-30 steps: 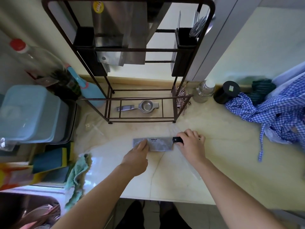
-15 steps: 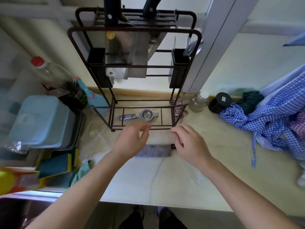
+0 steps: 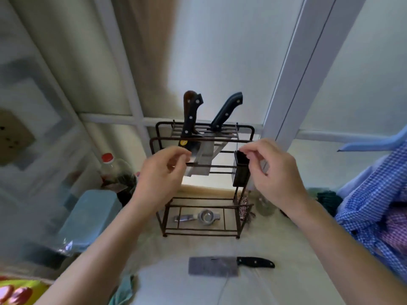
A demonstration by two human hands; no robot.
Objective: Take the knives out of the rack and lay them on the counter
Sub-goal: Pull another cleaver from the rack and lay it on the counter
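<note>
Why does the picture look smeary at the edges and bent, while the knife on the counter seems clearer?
Head view: the wide lens bows the window frame; motion blur smears the left side, around the bottle; the cleaver on the counter is fairly sharp; backlight from the window dims the rack.

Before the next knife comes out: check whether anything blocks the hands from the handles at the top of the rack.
Nothing visible does. Both knife handles stick up free above the rack; the left hand and right hand hover empty in front of it, lower down.
</note>
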